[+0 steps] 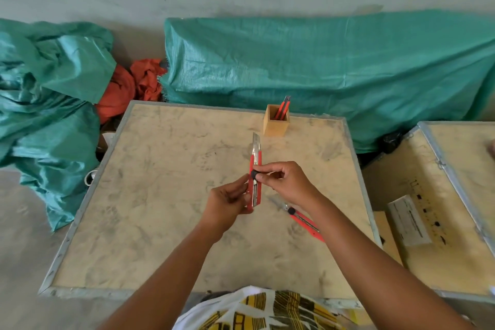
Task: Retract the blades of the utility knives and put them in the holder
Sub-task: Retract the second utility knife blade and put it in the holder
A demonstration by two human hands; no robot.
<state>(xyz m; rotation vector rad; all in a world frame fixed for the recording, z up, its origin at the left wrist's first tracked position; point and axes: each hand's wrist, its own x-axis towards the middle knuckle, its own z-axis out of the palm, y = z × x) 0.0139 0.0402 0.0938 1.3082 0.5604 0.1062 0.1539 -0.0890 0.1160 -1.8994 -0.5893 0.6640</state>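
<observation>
Both my hands hold a red utility knife above the middle of the wooden crate top, its blade pointing away and extended. My left hand grips the lower handle. Thumb and finger of my right hand pinch the black slider knob on its side. A second red utility knife lies flat on the crate under my right wrist, blade out, partly hidden by the arm. A small wooden holder stands near the far edge with red knives upright in it.
Green tarpaulin covers bulky things behind the crate and at the left, with orange cloth between. A second crate stands at the right with a white box on it.
</observation>
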